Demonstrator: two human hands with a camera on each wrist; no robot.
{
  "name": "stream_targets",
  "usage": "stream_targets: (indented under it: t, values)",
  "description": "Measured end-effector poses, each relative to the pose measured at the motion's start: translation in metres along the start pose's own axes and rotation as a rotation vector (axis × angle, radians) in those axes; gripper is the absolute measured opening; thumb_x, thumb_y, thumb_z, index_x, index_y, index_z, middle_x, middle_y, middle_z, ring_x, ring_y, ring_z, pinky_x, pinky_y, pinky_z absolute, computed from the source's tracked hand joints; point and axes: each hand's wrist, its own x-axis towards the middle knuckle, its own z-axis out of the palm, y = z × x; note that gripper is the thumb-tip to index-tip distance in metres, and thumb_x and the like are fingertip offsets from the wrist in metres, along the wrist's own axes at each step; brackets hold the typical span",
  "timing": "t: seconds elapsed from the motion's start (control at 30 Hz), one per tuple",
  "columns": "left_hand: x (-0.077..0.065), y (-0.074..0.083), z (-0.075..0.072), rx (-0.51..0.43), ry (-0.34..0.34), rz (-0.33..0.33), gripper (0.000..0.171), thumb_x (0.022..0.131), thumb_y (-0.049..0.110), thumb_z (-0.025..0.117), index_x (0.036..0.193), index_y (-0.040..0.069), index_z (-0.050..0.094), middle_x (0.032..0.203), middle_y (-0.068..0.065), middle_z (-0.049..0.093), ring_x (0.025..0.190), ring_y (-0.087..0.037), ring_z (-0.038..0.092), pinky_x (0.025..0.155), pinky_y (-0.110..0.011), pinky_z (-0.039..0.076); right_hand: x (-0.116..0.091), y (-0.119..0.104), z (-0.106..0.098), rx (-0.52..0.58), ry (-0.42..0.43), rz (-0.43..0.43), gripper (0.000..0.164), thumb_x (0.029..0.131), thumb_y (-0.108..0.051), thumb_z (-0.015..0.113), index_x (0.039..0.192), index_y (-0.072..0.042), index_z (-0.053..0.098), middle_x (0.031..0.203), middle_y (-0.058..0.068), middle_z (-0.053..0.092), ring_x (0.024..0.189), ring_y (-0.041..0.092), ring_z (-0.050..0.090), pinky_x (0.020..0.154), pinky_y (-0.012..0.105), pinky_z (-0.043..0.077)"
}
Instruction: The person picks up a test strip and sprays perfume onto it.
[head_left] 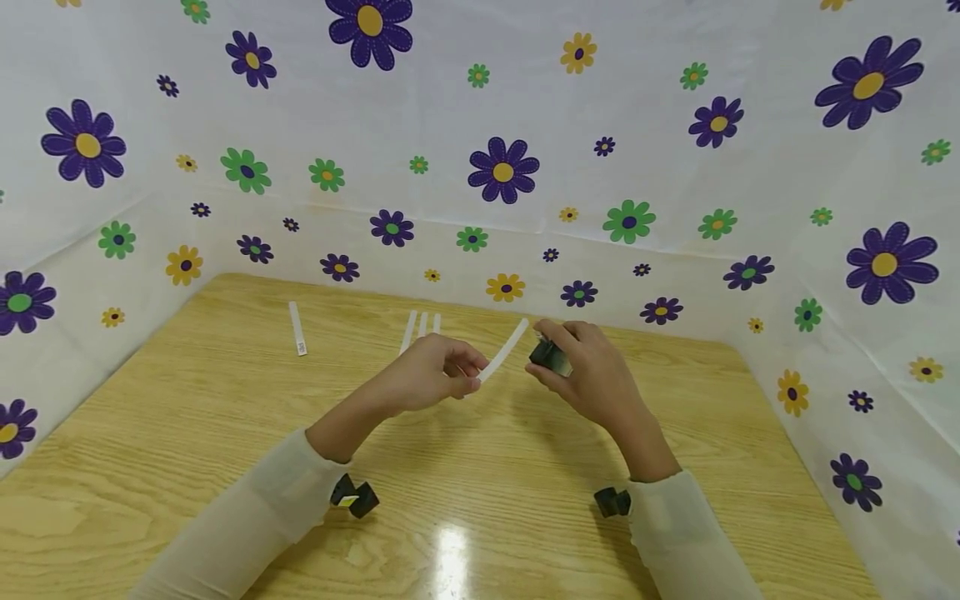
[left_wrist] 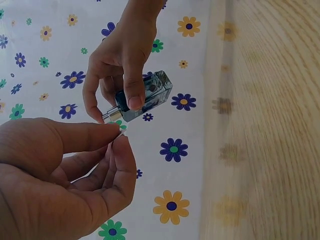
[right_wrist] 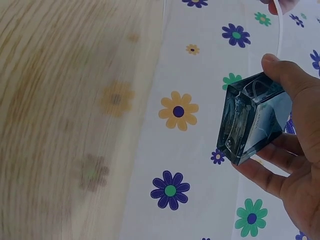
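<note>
My left hand (head_left: 429, 373) pinches the lower end of a white paper strip (head_left: 504, 353) between thumb and fingertips; the strip slants up to the right, bending slightly. In my right hand (head_left: 596, 375) is a blue-tinted glass perfume bottle (left_wrist: 156, 95), tilted, with thumb and fingers around its sides. Its silver spray head (left_wrist: 114, 115) points toward the strip, and the right index fingertip lies at it. The right wrist view shows the bottle's thick glass base (right_wrist: 240, 117). Seen from the left wrist, the strip appears nearly edge-on.
Several white strips lie on the wood-grain table (head_left: 187, 433): three paper strips (head_left: 423, 323) side by side behind the left hand, and a separate strip with a small printed mark (head_left: 297, 328) farther left. A flower-printed white cloth (head_left: 442, 108) encloses the back and sides.
</note>
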Motion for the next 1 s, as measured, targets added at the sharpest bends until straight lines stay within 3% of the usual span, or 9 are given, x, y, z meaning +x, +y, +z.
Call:
stream_targets:
  t: [0.2, 0.57, 1.0]
  values:
    - [0.0005, -0.0007, 0.0007, -0.003, -0.008, 0.003, 0.024, 0.097, 0.004, 0.068, 0.121, 0.002, 0.070, 0.097, -0.006, 0.068, 0.096, -0.033, 0.070, 0.083, -0.048, 0.058, -0.0001, -0.0007, -0.0002, 0.031, -0.005, -0.004, 0.057, 0.086, -0.031, 0.085, 0.134, -0.014, 0.060, 0.110, 0.018, 0.066, 0.101, 0.035, 0.063, 0.082, 0.049, 0.056]
    - [0.0001, -0.0006, 0.0009, -0.010, -0.014, 0.004, 0.024, 0.098, 0.004, 0.068, 0.122, 0.002, 0.069, 0.097, -0.006, 0.069, 0.097, -0.038, 0.070, 0.085, -0.054, 0.057, -0.0001, -0.0009, -0.0004, 0.038, 0.007, -0.001, 0.055, 0.085, -0.029, 0.086, 0.131, -0.010, 0.062, 0.111, 0.018, 0.066, 0.102, 0.036, 0.063, 0.083, 0.050, 0.056]
    - [-0.0014, 0.0021, 0.0003, 0.009, -0.009, 0.003, 0.024, 0.097, 0.007, 0.069, 0.121, 0.003, 0.070, 0.098, -0.006, 0.069, 0.093, -0.029, 0.071, 0.083, -0.048, 0.058, -0.0006, -0.0029, -0.0042, -0.008, -0.002, 0.032, 0.058, 0.083, -0.033, 0.088, 0.133, -0.015, 0.063, 0.110, 0.019, 0.065, 0.100, 0.036, 0.063, 0.075, 0.049, 0.057]
